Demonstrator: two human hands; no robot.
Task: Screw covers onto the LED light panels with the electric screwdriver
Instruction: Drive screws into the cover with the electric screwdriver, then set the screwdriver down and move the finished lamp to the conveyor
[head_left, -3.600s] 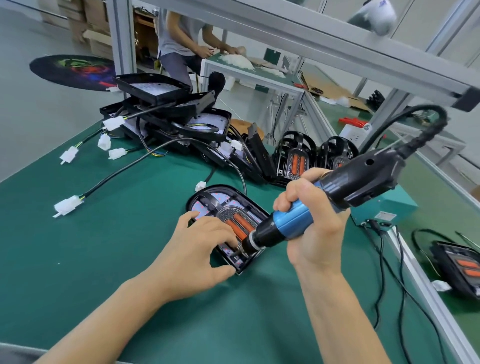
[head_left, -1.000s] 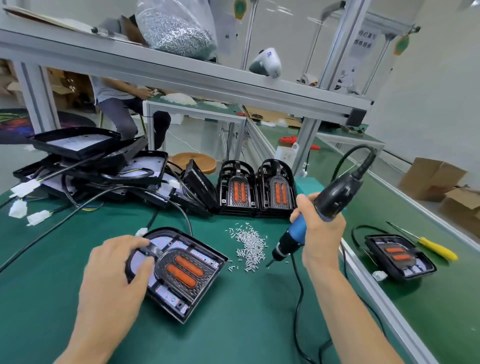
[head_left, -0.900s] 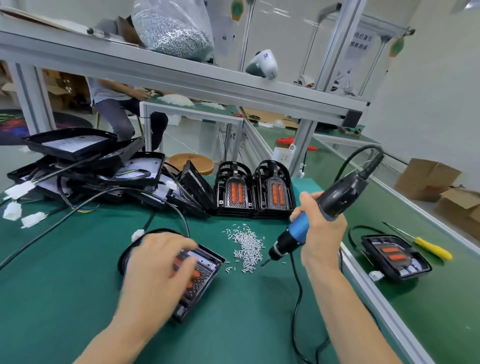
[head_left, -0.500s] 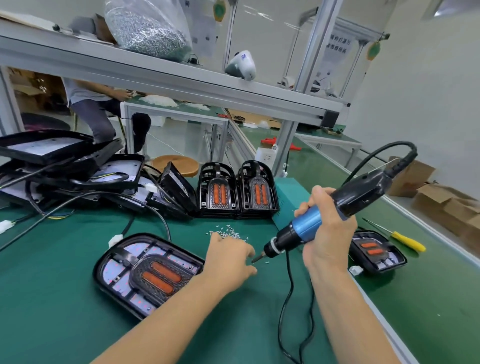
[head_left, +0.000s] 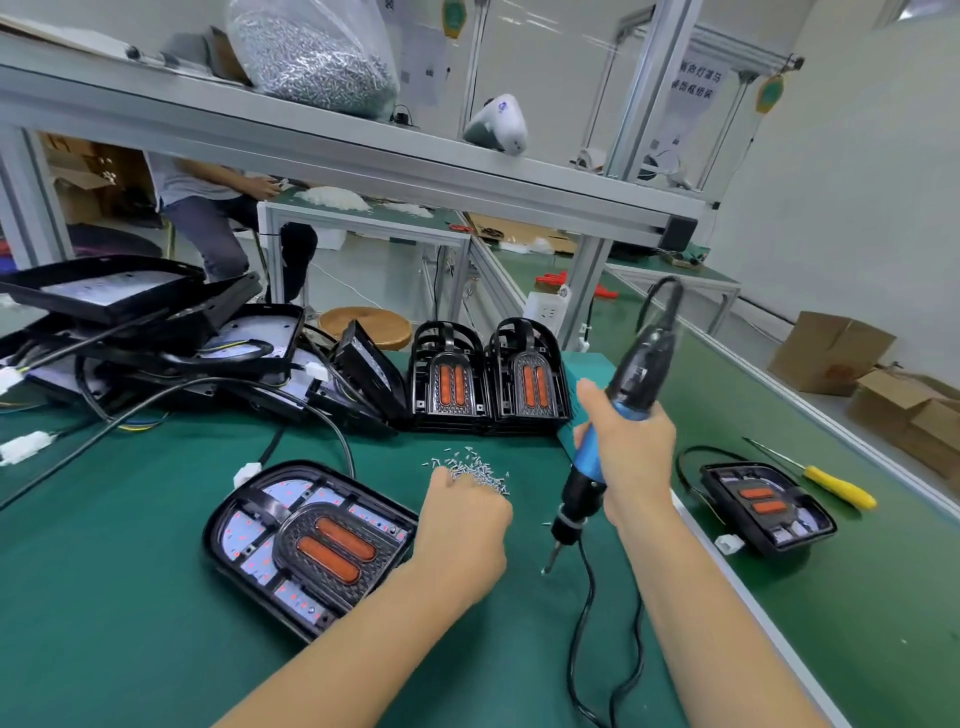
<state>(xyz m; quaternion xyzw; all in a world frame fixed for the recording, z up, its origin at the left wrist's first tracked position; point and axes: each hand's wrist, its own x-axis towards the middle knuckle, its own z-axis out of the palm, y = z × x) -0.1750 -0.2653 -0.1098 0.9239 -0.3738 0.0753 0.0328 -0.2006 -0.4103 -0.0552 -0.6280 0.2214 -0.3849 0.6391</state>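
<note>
A: Progress first: how far along does the job look?

B: Partway, I would judge. One black D-shaped LED light panel with two orange lenses and a cover laid on it (head_left: 311, 545) lies flat on the green bench mat (head_left: 104, 649), at about nine o'clock from the left hand. I cannot make out which of its screw holes are filled. A second, similar panel (head_left: 766, 506) sits at three o'clock from the right hand, beyond the bench rail, and looks finished. Two upright stacks of black covers with orange lenses (head_left: 488, 382) stand at twelve o'clock, and a heap of black panels trailing cables (head_left: 156, 332) waits at ten o'clock, so plenty seems left.

A: And the hands?

B: The left hand (head_left: 462, 525) rests knuckles-up at the near edge of the loose scatter of small silver screws (head_left: 472, 467), fingers curled under. Whether it pinches a screw I cannot tell; the fingertips are hidden.

A: The right?

B: The right hand (head_left: 631, 452) is wrapped firmly round the blue-and-black electric screwdriver (head_left: 602, 457), held nearly upright with its bit pointing down at the mat, just beside the left hand at its three o'clock. The bit touches no panel.

A: Next step, then?

B: Probably carrying a screw to the near panel and driving it.
</note>
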